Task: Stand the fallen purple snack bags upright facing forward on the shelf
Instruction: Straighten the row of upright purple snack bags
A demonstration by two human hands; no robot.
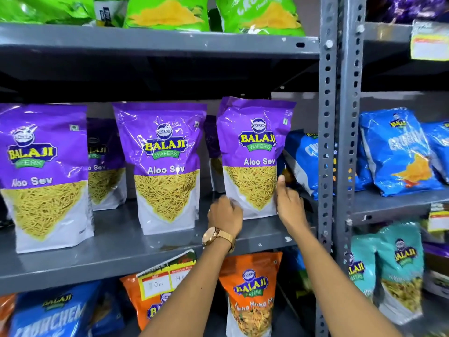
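Grey metal shelf [121, 244], middle tier: three purple snack bags upright, labels forward, along the front edge, the left bag [46, 176], the centre bag [165, 166] and the right bag [252, 156]; further purple bags [104, 161] stand behind. Left hand [224, 215], with a gold wristwatch [217, 237], touches the right bag's lower left corner. Right hand [290, 203] presses flat against its right edge. Blue bag [303, 159] leans beside it, at the shelf's right end against the perforated upright [328, 142].

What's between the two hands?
In the head view, the bottom of the rightmost purple Aloo Sev bag sits between the left hand and right hand.
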